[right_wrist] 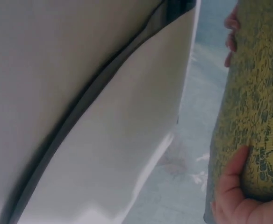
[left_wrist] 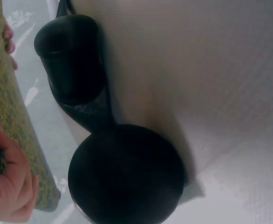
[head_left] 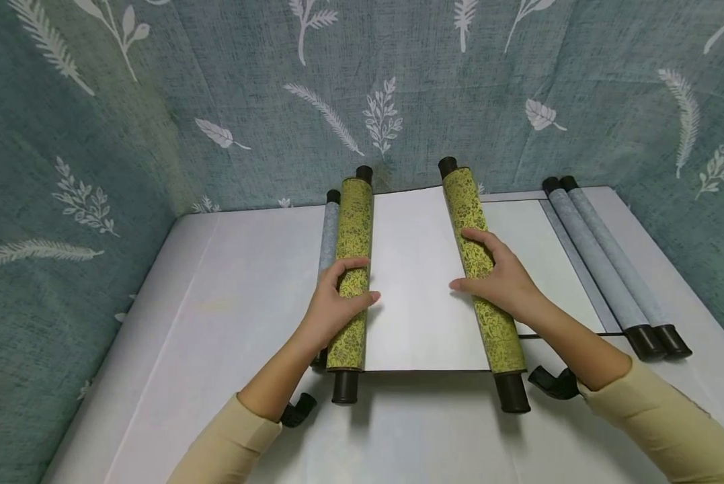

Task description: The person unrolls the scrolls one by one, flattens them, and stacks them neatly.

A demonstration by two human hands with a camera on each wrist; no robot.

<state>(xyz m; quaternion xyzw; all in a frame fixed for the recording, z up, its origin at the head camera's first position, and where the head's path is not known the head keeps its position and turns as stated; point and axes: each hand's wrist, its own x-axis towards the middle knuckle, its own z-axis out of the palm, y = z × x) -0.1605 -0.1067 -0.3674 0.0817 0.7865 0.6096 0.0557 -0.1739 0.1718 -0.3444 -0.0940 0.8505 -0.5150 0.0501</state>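
Observation:
A hand scroll with white paper (head_left: 419, 289) stretches between two rolls backed in yellow patterned cloth, each with dark end knobs. My left hand (head_left: 331, 309) grips the left yellow roll (head_left: 354, 218), thumb over its inner side. Around the right yellow roll (head_left: 467, 208), which leans to the left at its far end, curls my right hand (head_left: 507, 279). In the right wrist view, a thumb and fingertips show at the edge of the yellow cloth (right_wrist: 262, 102). The scroll's near edge casts a shadow on the white table (head_left: 422, 430).
Beneath lies a second scroll with a grey-blue left roll (head_left: 330, 228), pale paper (head_left: 543, 262) and a grey-blue roll (head_left: 604, 262) at right. Beside that roll is another grey-blue roll (head_left: 622, 249). A leaf-print cloth (head_left: 362, 87) hangs behind the table.

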